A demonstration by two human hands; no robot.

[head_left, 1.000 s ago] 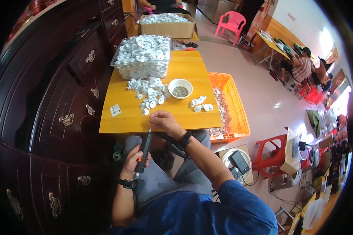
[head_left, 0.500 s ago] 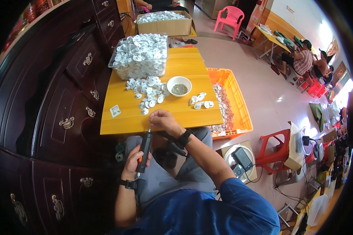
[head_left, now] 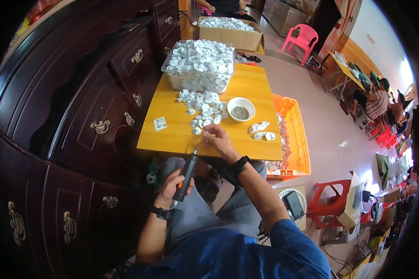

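My left hand (head_left: 176, 184) is wrapped round a black electric screwdriver (head_left: 187, 175) with an orange patch. Its thin bit points up and away, ending just over the near edge of the yellow table (head_left: 172, 142). My right hand (head_left: 219, 140) hovers over that edge, thumb and forefinger slightly apart beside the bit's tip. Close to these fingertips lies a small round white plastic piece (head_left: 197, 131), at the near end of a loose pile of similar pieces (head_left: 205, 104). Nothing shows clearly between my right fingers. A white bowl (head_left: 241, 102) of small metal screws stands beyond them.
A clear bin (head_left: 198, 76) heaped with white pieces stands at the table's back. Several pieces (head_left: 264, 135) lie at the right, above an orange crate (head_left: 302, 144). Dark drawers (head_left: 97, 128) line the left. A red stool (head_left: 330, 204) stands right; people sit farther off.
My right hand has moved off the screwdriver's tip toward the nearest white piece, its fingers opening. The screwdriver stays in my left hand. The whole view has shifted, so the table appears farther right.
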